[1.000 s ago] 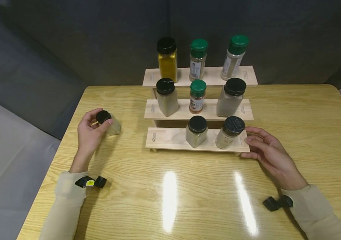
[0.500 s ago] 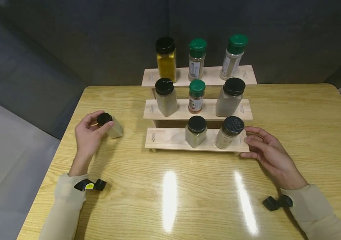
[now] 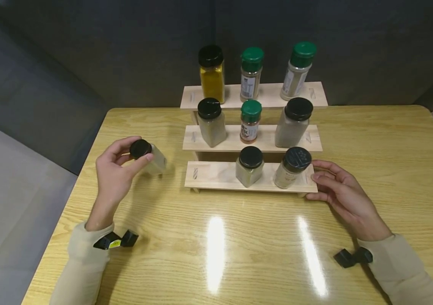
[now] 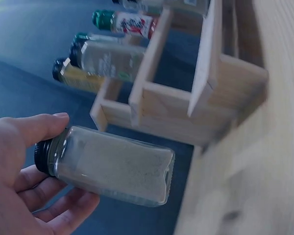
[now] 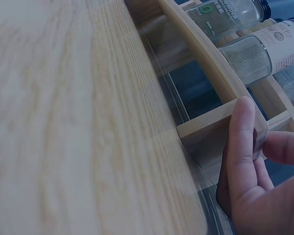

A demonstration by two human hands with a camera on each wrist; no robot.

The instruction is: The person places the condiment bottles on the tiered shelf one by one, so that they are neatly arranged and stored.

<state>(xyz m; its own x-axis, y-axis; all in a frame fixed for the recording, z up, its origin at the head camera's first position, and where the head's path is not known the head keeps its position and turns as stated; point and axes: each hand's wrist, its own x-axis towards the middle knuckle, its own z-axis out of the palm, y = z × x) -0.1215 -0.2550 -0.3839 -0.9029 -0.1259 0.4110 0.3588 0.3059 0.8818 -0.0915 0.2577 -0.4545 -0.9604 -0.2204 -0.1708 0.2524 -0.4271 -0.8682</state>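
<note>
My left hand (image 3: 114, 174) holds a spice jar (image 3: 157, 162) by its black lid, left of the rack. In the left wrist view this clear, square-sided jar (image 4: 112, 164) lies tilted between thumb and fingers, with pale greyish powder inside. It appears lifted off the tabletop. On the other side, my right hand (image 3: 347, 201) grips the right end of the three-tier wooden spice rack (image 3: 216, 173) at its lowest shelf. The right wrist view shows a finger (image 5: 242, 142) along the board's end and the thumb on its other side.
Two black-lidded jars, one square (image 3: 249, 169) and one round shaker (image 3: 291, 169), stand on the lowest shelf, right of a bare stretch. Three jars fill each upper shelf, including a yellow one (image 3: 212, 80). A dark cloth (image 3: 144, 55) hangs behind the wooden table (image 3: 258, 241).
My left hand has moved slightly right and raised the jar, which tilts more and nears the rack. The right hand keeps its grip on the rack's end.
</note>
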